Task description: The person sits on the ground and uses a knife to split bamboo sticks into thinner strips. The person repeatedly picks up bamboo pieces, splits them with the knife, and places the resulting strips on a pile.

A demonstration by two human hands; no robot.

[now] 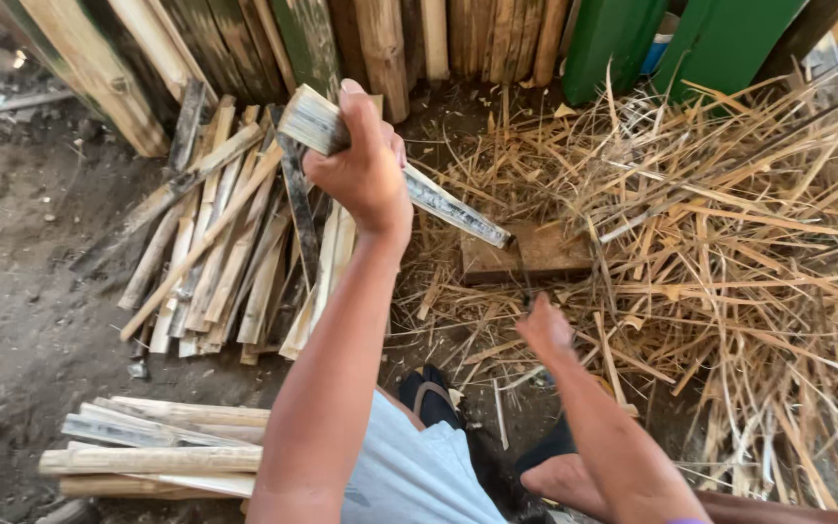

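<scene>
My left hand (366,170) grips a long split bamboo slat (453,209) near its upper end. The slat slants down to the right, and its lower tip rests on a flat wooden block (545,254) on the ground. My right hand (545,330) is closed just in front of the block, around what looks like the handle of a thin dark blade (524,281). The blade points up toward the slat's lower tip. How the blade meets the slat is too small to tell.
A heap of split bamboo slats (225,243) lies on the dirt at left, and a smaller bundle (157,451) lies at the lower left. Thin bamboo shavings (729,252) pile up at right. Upright bamboo poles (380,39) and green boards (720,34) stand behind. My sandalled foot (434,393) is below.
</scene>
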